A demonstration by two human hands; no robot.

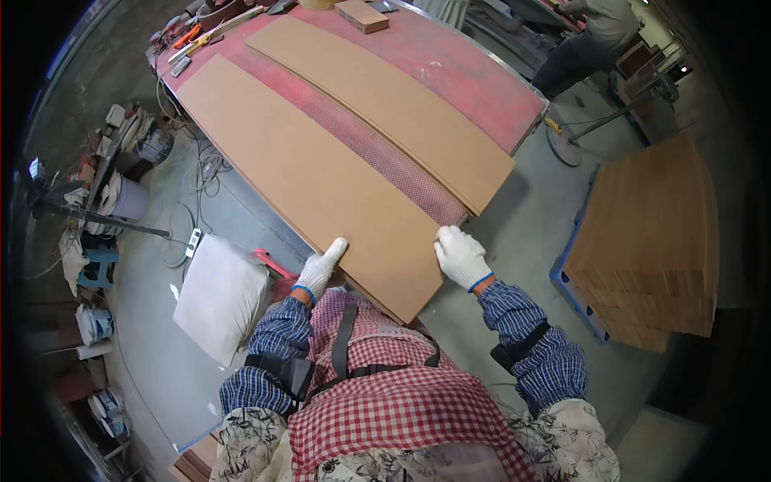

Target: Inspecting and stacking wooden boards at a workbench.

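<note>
A long brown fibreboard panel (321, 177) lies on the red worktable (474, 72), its near end overhanging toward me. My left hand (323, 269), in a white glove, presses on the panel's near left edge. On the near right corner rests my right hand (462, 255), also gloved, fingers curled over the edge. A second, similar panel (385, 100) lies beside it further right on the table.
A stack of brown boards (654, 241) sits on a blue pallet at right. A white sack (221, 293) lies on the floor at left, with buckets (128, 197) and cables beyond. Tools (193, 36) and a wooden block (361, 14) lie at the table's far end. Another person (590, 36) works at the back right.
</note>
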